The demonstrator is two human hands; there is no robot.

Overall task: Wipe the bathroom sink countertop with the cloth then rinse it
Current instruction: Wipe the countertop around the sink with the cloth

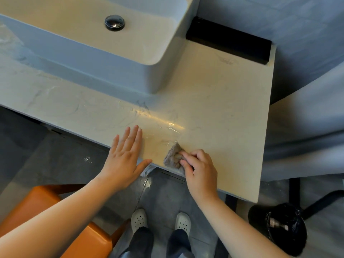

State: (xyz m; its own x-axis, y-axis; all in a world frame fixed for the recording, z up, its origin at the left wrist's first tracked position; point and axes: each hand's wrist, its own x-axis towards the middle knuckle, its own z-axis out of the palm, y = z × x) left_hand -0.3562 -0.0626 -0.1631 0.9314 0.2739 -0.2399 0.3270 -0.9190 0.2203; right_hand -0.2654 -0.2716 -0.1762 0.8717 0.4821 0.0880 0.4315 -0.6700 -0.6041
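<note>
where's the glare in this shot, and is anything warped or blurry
Head view: a warm glare streak runs across the countertop beyond the cloth; the wide-angle lens curves straight edges near the frame borders; the sink wall sits in bluish shadow; the cloth looks sharp.

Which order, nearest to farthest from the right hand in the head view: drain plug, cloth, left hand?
1. cloth, pinched by the right hand, front edge.
2. left hand, flat, just left.
3. drain plug, far back in sink.

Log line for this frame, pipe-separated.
step: wipe | right hand: grips bunched cloth at countertop front edge | left hand: flat at countertop edge
</note>
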